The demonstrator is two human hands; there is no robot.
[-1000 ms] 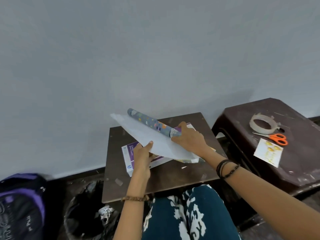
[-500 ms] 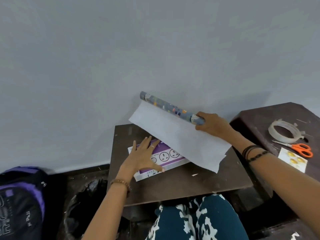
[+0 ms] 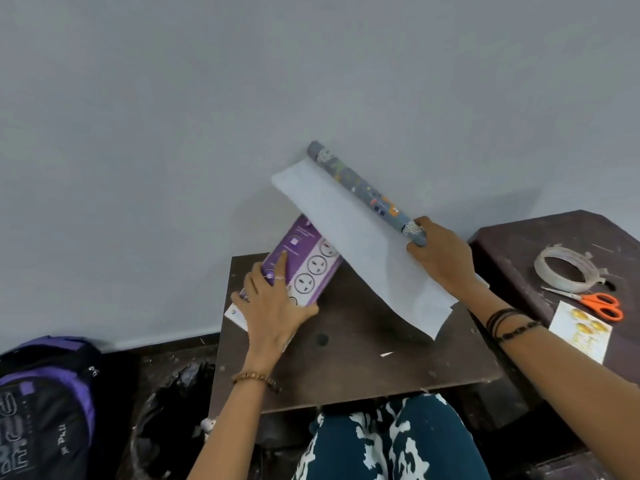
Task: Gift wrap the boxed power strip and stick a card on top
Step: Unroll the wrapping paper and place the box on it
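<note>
Grey wall fills most of my view, with a dark brown worktop (image 3: 363, 341) set against it and a second dark stool (image 3: 519, 244) to the right. My left hand (image 3: 270, 306) lies on the boxed power strip (image 3: 308, 265), fingers spread over its purple face and thumb hooked round the near edge, so it grips the box, which sits tilted at the worktop's far left corner. My right hand (image 3: 440, 258) is curled round the near end of the wrapping paper roll (image 3: 363, 192), held up off the surface; the loose sheet (image 3: 363, 247) hangs down from it and drapes over the box's right end. I judge the box light and stiff, best held by its long edges. Thin and floppy, the paper should crease or tear if pulled hard, so I'd handle it by the roll. Tape (image 3: 568, 268), orange scissors (image 3: 595, 304) and the card (image 3: 581, 334) wait on the stool, untouched
</note>
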